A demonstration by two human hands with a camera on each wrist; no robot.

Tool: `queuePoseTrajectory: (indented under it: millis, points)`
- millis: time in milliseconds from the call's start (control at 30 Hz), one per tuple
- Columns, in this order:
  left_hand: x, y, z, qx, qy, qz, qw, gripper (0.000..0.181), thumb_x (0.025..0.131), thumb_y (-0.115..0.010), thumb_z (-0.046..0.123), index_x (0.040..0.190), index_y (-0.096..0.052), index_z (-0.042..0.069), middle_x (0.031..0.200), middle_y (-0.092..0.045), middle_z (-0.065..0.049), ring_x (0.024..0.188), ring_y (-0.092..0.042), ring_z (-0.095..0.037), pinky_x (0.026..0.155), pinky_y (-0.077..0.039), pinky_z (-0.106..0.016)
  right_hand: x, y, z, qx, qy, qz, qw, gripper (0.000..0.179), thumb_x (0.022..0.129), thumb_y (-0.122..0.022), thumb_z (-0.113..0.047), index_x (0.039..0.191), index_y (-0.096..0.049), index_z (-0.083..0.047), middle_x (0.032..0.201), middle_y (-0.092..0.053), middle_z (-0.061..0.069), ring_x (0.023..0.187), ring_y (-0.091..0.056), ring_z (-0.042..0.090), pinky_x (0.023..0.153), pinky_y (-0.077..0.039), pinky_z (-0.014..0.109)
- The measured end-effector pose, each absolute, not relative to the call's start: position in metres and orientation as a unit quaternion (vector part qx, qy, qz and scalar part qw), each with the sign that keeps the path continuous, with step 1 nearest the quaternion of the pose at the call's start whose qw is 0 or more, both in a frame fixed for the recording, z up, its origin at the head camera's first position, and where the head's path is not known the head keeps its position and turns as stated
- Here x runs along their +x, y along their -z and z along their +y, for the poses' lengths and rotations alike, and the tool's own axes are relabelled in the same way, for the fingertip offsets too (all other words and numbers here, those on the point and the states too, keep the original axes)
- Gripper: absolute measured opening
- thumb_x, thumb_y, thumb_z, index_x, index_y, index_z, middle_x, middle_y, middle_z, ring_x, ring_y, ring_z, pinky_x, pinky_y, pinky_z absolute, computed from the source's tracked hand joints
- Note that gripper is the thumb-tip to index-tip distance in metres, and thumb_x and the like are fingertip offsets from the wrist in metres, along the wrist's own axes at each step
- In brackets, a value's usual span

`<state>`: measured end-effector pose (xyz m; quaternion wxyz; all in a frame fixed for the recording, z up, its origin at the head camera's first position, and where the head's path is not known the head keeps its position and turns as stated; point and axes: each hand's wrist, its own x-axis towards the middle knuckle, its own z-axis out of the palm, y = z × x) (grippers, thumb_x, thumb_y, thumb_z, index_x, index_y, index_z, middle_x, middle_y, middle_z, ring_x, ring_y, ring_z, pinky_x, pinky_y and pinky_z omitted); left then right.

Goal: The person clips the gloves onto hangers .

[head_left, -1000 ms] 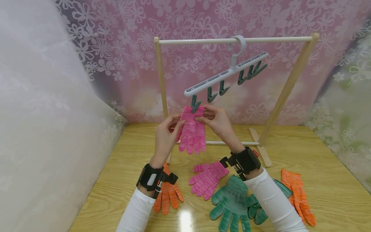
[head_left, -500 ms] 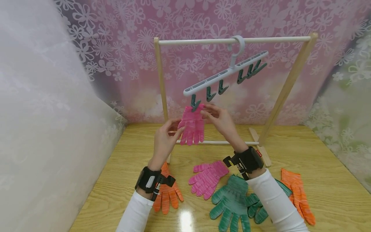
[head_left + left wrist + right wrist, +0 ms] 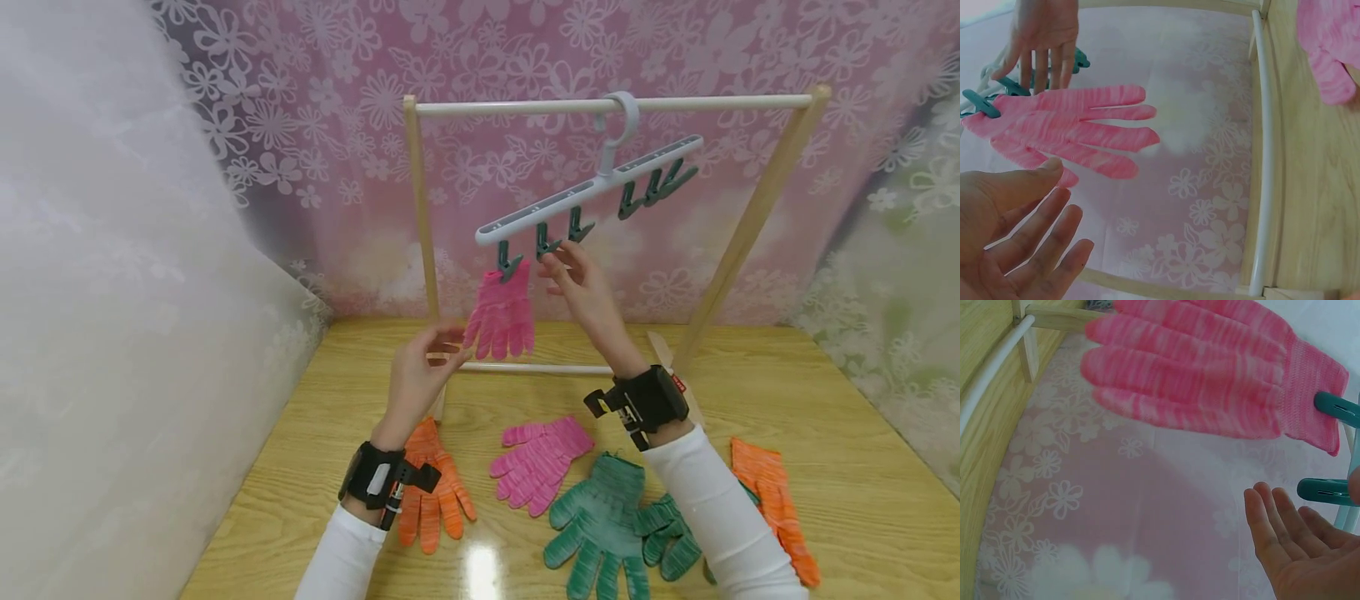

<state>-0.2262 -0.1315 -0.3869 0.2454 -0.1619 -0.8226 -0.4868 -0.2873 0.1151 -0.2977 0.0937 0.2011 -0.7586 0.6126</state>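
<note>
A pink glove [image 3: 501, 312] hangs by its cuff from the end clothespin [image 3: 508, 260] of the white hanger [image 3: 543, 207], fingers downward. My left hand [image 3: 422, 371] is beside the glove's thumb, its fingers loosely bent; the left wrist view shows its thumb [image 3: 1052, 165] by the fabric with nothing pinched. My right hand [image 3: 588, 292] is at the second green clothespin [image 3: 545, 242], to the right of the glove. In the right wrist view its fingers [image 3: 1285, 519] are extended and its thumb overlaps that clothespin; whether it presses on it I cannot tell.
The hanger hooks over the white rod [image 3: 510, 108] of a wooden stand [image 3: 731, 242], with several more clothespins [image 3: 660, 185] along it. On the table lie another pink glove [image 3: 542, 462], green gloves [image 3: 600, 517] and orange gloves [image 3: 435, 500] [image 3: 776, 500].
Both hands have let go of the hung pink glove. The right hand has moved up and right to the second clothespin; the left has drawn slightly down and left. The glove swings free.
</note>
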Motion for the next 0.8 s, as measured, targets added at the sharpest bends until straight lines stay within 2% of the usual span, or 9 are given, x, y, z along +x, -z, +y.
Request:
queuePoseTrajectory:
  millis: [200, 400, 633, 800]
  points:
    - [-0.223, 0.395, -0.14, -0.148, 0.465, -0.843, 0.228, 0.027, 0.091, -0.077, 0.014, 0.117, -0.072, 0.008, 0.111, -0.075, -0.008, 0.095, -0.073, -0.025, 0.078, -0.062, -0.038, -0.292, 0.29, 0.113, 0.23, -0.612, -0.746, 0.126, 0.05, 0.108, -0.048, -0.03, 0.151, -0.045, -0.004, 0.14, -0.059, 0.02, 0.123, -0.06, 0.038, 0.1, -0.053, 0.049]
    - [-0.22, 0.404, -0.158, -0.136, 0.435, -0.863, 0.219, 0.022, 0.095, -0.073, 0.018, 0.115, -0.072, 0.009, 0.11, -0.074, -0.007, 0.096, -0.072, -0.026, 0.078, -0.062, -0.041, -0.293, 0.287, 0.109, 0.245, -0.621, -0.73, 0.146, 0.044, 0.107, -0.051, -0.03, 0.139, -0.055, 0.0, 0.132, -0.065, 0.021, 0.118, -0.064, 0.028, 0.098, -0.055, 0.046]
    - [-0.213, 0.418, -0.185, -0.122, 0.395, -0.882, 0.227, 0.019, 0.096, -0.072, 0.016, 0.114, -0.073, 0.009, 0.107, -0.075, -0.007, 0.093, -0.073, -0.026, 0.075, -0.062, -0.042, -0.292, 0.285, 0.107, 0.251, -0.625, -0.723, 0.154, 0.044, 0.107, -0.053, -0.026, 0.143, -0.052, -0.001, 0.13, -0.063, 0.028, 0.108, -0.065, 0.018, 0.098, -0.054, 0.05]
    - [-0.208, 0.424, -0.197, -0.109, 0.373, -0.894, 0.223, 0.016, 0.096, -0.072, 0.016, 0.111, -0.073, 0.008, 0.104, -0.076, -0.009, 0.091, -0.073, -0.027, 0.074, -0.062, -0.044, -0.291, 0.284, 0.105, 0.255, -0.621, -0.722, 0.166, 0.047, 0.107, -0.051, -0.029, 0.145, -0.052, -0.002, 0.128, -0.064, 0.027, 0.105, -0.066, 0.011, 0.097, -0.053, 0.053]
